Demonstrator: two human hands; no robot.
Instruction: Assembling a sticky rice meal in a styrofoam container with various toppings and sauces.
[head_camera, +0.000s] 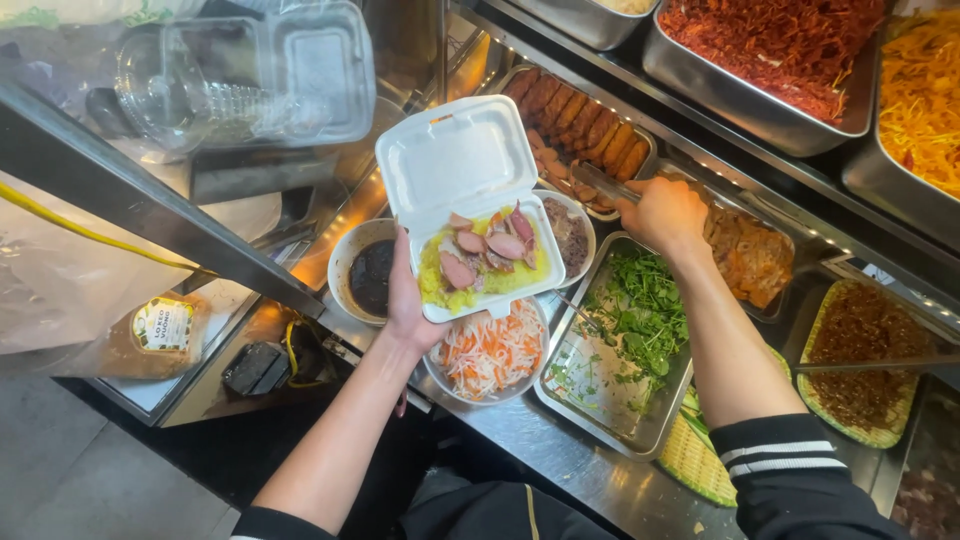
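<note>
Tongs (600, 185) half hidden inside right hand (665, 212).

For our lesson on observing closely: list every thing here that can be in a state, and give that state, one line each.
foam box: lid open, partly filled with yellow rice and sliced meat
left hand: gripping the foam box
right hand: closed on metal tongs
herb tray: about half empty
dark sauce bowl: uncovered
clear plastic containers: empty, stacked
</note>
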